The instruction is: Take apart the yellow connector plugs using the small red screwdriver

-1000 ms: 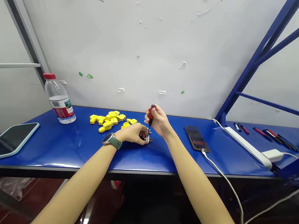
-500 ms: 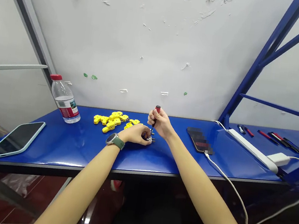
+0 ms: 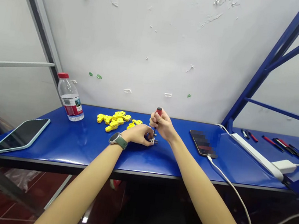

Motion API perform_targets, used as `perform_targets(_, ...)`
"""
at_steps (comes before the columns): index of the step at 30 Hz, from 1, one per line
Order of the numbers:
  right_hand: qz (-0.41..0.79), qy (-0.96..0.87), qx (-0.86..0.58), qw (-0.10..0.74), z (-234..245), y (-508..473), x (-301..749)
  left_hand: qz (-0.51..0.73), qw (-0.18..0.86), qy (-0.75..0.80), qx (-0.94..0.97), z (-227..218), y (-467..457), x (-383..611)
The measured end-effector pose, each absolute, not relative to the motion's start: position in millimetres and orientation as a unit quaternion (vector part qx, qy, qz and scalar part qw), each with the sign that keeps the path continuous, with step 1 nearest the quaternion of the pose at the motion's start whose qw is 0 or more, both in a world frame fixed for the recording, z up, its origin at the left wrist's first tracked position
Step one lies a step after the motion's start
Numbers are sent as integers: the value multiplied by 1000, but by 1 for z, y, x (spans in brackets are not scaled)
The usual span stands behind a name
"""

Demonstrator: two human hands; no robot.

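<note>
My right hand (image 3: 163, 124) is wrapped round the red and black handle of a screwdriver (image 3: 158, 112), which stands nearly upright with its shaft pointing down. Its tip meets a small white plug piece with metal prongs (image 3: 152, 140), lying low over the blue tabletop. That plug piece is pinched in the fingers of my left hand (image 3: 140, 134), with the prongs facing right. Just behind my left hand lie several yellow plastic plug housings (image 3: 114, 125) in a loose group. The exact spot where the tip sits is too small to make out.
On the left stand a water bottle (image 3: 70, 101) and a phone in a pale case (image 3: 22, 136). To the right lie a dark phone on a white cable (image 3: 202, 143), a white power strip (image 3: 256, 156) and several pens and tools (image 3: 286, 146). A white wall (image 3: 137, 43) closes off the back.
The whole view has shifted slightly, so the things on the table sit a little further right. Both hands keep their grip on the screwdriver and the plug piece.
</note>
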State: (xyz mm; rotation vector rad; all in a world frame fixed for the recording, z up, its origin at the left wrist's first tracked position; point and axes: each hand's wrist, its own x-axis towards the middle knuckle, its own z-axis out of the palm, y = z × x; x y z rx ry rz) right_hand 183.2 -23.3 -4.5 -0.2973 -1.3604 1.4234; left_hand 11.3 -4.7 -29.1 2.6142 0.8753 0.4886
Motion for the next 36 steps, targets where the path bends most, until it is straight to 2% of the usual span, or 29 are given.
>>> perform_targets(2, 591, -582, -124, 545, -5, -21, 187, 169, 171, 311, 919, -27, -7, 12)
perform_targets(7, 627, -599, -112, 485, -5, -21, 189, 171, 183, 293, 923, -26, -8, 12)
perform_targets(12, 644, -576, -131, 487, -2, -26, 184, 168, 168, 302, 923, -26, -9, 12)
perform_targets(18, 570, -589, -125, 560, 3, -26, 192, 201, 95, 325, 919, -26, -8, 12)
perform_targets(24, 544, -605, -155, 560, 4, -24, 195, 203, 96, 335, 915, -22, -9, 11)
perform_targets(29, 561, -574, -135, 581, -1, -20, 190, 171, 129, 313, 925, -20, -10, 13)
perform_targets(36, 514, -595, -159, 598, -8, -10, 190, 146, 195, 295, 924, -21, -8, 11)
